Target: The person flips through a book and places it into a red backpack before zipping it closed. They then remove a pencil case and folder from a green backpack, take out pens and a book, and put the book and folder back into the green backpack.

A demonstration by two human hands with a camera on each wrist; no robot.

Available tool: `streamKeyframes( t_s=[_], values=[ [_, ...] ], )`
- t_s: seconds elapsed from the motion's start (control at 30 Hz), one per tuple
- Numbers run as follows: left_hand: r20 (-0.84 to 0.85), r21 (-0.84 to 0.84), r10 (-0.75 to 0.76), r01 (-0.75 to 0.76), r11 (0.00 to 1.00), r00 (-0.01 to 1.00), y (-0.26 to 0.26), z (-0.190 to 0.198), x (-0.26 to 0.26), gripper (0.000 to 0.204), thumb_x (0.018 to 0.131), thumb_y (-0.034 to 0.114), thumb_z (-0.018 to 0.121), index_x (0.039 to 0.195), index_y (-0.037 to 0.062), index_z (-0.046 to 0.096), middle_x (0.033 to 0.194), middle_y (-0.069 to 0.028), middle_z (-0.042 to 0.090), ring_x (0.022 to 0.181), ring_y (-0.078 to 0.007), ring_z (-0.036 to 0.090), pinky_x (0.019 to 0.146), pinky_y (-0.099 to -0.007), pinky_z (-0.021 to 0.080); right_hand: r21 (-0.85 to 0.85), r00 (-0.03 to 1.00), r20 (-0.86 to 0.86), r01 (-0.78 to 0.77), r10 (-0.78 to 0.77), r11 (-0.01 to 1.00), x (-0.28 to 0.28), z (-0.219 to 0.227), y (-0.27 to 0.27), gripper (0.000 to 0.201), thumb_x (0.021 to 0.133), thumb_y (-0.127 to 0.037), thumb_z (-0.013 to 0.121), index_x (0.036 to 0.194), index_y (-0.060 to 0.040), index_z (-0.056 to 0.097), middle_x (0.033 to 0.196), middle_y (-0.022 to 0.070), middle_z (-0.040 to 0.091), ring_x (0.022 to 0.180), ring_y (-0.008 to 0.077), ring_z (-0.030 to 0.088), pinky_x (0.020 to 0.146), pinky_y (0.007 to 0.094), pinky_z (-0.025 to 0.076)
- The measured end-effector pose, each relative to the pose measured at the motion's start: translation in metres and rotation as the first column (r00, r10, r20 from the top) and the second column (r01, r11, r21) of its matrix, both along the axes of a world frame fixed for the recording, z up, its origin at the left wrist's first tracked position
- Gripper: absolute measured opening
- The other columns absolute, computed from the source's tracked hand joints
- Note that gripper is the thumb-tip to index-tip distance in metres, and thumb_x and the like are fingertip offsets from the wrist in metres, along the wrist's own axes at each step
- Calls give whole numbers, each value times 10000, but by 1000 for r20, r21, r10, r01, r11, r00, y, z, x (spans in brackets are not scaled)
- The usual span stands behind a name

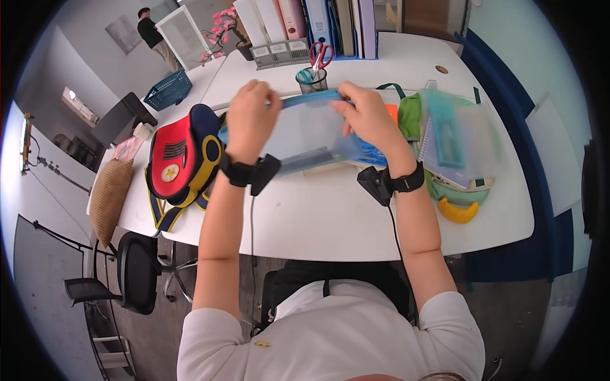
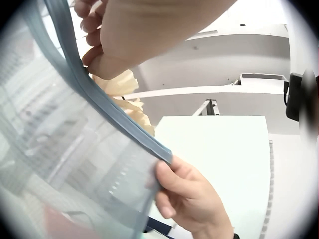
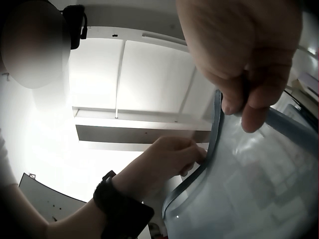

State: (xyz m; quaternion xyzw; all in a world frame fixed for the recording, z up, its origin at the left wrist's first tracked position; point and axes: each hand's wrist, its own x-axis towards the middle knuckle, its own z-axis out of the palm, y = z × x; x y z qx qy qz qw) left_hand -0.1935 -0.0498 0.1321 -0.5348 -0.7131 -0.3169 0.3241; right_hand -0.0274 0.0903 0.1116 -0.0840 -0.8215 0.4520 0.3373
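Shirt [image 1: 352,330], table edge [image 1: 330,257], open room, grips [image 1: 250,120] [image 1: 373,119] on pouch [image 1: 305,130].

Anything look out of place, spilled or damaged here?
Nothing looks spilled or damaged. The clear pouch slants, but the left hand and right hand hold it. Slightly untidy: a strap of the red backpack trails near the edge of the table.

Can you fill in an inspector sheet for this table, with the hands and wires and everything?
Surface: white table, rounded corner at right.
Job's things: see-through pouch with blue edging, held in both hands.
Clutter: red backpack left, green bag right, scissors in a wire cup, binders behind.
Hands: left hand pinches the pouch's top edge; right hand grips a top corner.
Cables: a dark cable hangs from each wrist.
Surroundings: another person, office chair, pink flowers.
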Motion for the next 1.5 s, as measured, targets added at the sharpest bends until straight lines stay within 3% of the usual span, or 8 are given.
streamKeyframes(
  t_s=[0.3,0.57,0.63,0.7,0.9,1.07,1.2,1.5],
  values=[
    [13,205,163,-162,965,987,-61,11,-48,149,797,86,615,749,-41,553,685,-100,527,627,-187,536,606,-272,429,-82,994,-108,6,-15,997,19,9,19,163,887,-135,549,808,-16,472,652,18,492,483,96,562,440,211,398],
    [524,251,-188,60,966,831,-41,-50,-53,202,880,183,598,839,-14,578,754,-44,583,667,-101,523,606,-255,427,-235,967,-218,79,-132,969,33,15,23,193,865,-188,598,861,-2,547,658,13,507,467,79,529,435,207,387],
    [581,267,-340,222,938,739,-25,-68,-52,249,898,229,582,937,-17,576,781,-15,570,713,-73,493,638,-229,414,-319,897,-385,91,-217,943,42,19,31,200,868,-202,602,884,-7,565,689,11,534,469,70,520,432,208,382],
    [875,131,-245,284,950,417,-20,-83,-23,352,919,340,504,1071,26,555,1009,-49,584,965,-137,538,835,-277,415,-390,794,-514,121,-325,913,55,21,40,215,875,-224,604,916,-15,572,756,12,569,480,65,516,426,203,370],
    [839,-147,-171,518,843,517,31,-138,15,562,858,299,614,1271,-27,417,1203,-192,513,1150,-242,487,948,-325,386,-458,478,-678,318,-558,830,90,24,68,230,867,-183,589,989,-1,517,800,53,587,496,108,558,425,220,379],
    [846,-93,-305,683,724,438,36,-152,39,711,859,244,613,1368,-87,243,1307,-239,429,1210,-226,437,992,-310,341,-41,633,-79,770,-770,637,107,-4,104,255,826,-65,515,1035,56,435,704,145,601,485,201,590,470,320,447],
    [814,-160,-301,689,707,497,31,-148,52,786,844,259,625,1380,-97,174,1271,-272,469,1198,-286,474,980,-296,354,308,413,326,804,-850,509,107,-17,112,261,802,-21,447,1053,52,428,630,191,589,516,280,610,552,376,490],
    [786,-253,-266,683,685,558,33,-161,57,840,857,286,613,1404,-70,85,1380,-256,340,1305,-293,333,1054,-333,267,676,201,406,590,-891,441,156,-41,148,261,832,-158,466,986,17,583,948,222,626,930,368,605,783,444,486]
  ],
)
